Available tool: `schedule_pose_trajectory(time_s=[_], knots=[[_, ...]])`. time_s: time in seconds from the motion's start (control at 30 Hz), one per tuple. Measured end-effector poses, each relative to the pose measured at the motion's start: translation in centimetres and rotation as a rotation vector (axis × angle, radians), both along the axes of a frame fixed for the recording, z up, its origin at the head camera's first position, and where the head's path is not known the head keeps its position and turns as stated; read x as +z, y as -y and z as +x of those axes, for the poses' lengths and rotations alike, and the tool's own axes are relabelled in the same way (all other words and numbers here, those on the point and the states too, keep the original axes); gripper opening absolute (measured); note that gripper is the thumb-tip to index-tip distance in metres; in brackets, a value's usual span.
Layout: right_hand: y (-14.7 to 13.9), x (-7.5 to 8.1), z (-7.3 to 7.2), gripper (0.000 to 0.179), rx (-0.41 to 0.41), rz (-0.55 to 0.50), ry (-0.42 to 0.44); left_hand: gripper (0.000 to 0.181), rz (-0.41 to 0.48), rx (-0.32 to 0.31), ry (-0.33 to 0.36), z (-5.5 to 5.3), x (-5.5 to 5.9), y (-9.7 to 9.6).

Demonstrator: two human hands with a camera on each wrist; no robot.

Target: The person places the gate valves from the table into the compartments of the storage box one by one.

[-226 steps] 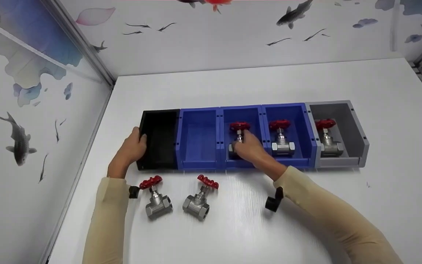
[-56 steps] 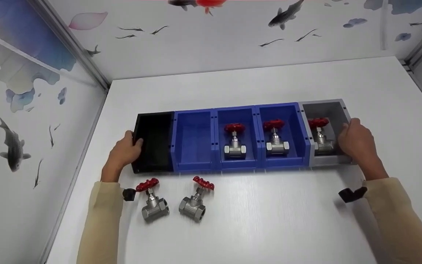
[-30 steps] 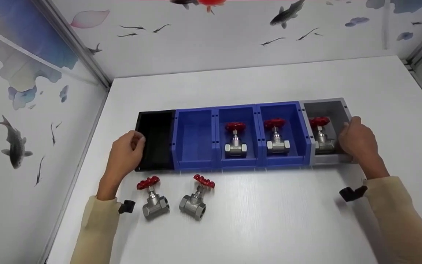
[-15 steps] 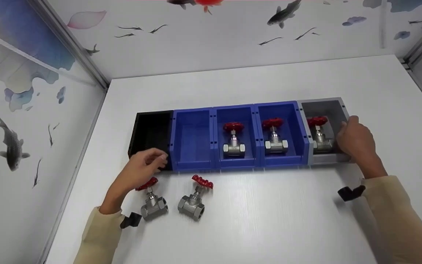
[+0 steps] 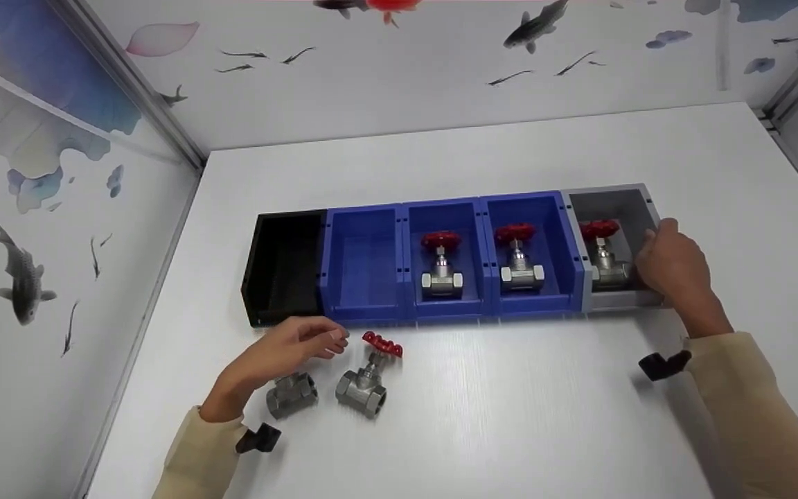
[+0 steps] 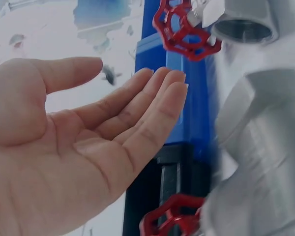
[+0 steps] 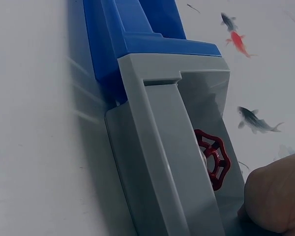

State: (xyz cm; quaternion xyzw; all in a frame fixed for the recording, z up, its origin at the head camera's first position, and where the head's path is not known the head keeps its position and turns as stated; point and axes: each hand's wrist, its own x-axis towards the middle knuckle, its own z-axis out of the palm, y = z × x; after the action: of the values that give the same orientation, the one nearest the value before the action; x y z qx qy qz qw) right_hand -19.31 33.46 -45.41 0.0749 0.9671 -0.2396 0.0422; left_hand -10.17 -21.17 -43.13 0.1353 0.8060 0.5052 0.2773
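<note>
My left hand [image 5: 288, 350] hovers with relaxed, slightly bent fingers above the left loose gate valve [image 5: 291, 395], covering its red handwheel in the head view. Its fingertips point towards the right loose gate valve [image 5: 363, 389]; in the left wrist view the palm [image 6: 83, 142] holds nothing. My right hand [image 5: 676, 267] grips the right wall of the grey bin [image 5: 624, 300], thumb inside. That bin holds a valve with a red handwheel [image 7: 214, 160]. More valves stand in the middle blue bin [image 5: 442, 281] and the right blue bin [image 5: 522, 274].
The bins form one joined row across the white table [image 5: 510, 402]. At its left end is a black bin [image 5: 288, 270], with an empty blue bin [image 5: 366, 263] beside it. White walls [image 5: 399, 83] printed with fish stand behind and to the left.
My right hand has gone from the middle blue bin's valve to the grey bin's wall. My left hand has let go of the black bin and moved right and nearer, over the left loose valve.
</note>
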Motion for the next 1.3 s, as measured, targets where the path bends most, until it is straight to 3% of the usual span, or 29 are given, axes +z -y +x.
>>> schedule_pose_trajectory(time_s=[0.23,0.43,0.6,1.03,1.3], knots=[[0.0,0.0,0.1,0.053,0.001,-0.003,-0.002,0.037,-0.023,-0.074,0.088,0.2,-1.0,-0.6],[0.2,0.0,0.2,0.043,0.015,0.005,-0.044,0.038,-0.026,-0.042,0.135,0.4,-1.9,-1.1],[0.1,0.2,0.2,0.045,0.012,0.005,-0.023,0.039,-0.015,-0.030,0.177,0.5,-2.4,-1.5],[0.2,0.3,0.1,0.048,0.002,0.005,0.011,0.034,-0.003,-0.051,0.250,0.1,-3.4,-2.4],[0.1,0.0,0.1,0.049,0.010,0.006,-0.019,0.025,0.006,-0.070,0.285,-0.2,-4.0,-3.2]])
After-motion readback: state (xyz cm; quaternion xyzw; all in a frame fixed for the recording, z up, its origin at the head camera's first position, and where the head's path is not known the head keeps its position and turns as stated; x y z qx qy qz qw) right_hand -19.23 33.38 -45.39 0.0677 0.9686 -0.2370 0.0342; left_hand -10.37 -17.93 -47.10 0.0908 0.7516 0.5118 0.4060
